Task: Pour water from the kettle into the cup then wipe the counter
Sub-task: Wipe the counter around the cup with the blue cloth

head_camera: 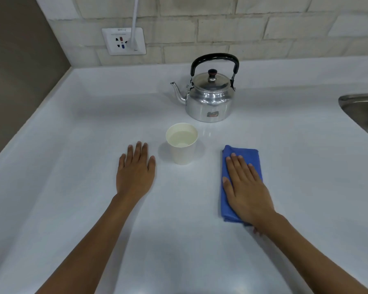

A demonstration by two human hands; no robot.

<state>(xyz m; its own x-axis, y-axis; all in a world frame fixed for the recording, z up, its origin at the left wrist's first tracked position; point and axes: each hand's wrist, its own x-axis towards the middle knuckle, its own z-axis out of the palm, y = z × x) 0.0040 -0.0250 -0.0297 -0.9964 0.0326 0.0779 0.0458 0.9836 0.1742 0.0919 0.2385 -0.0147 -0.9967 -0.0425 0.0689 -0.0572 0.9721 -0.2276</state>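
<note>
Here the white paper cup (pixel 181 145) stands on the pale grey table (pixel 72 145) with water in it. The shiny metal kettle (pixel 209 98) sits just behind the cup. Left of the cup, the left hand (pixel 135 171) lies flat and spread. Right of the cup, the right hand (pixel 245 187) presses flat on the folded blue cloth (pixel 242 152).
</note>
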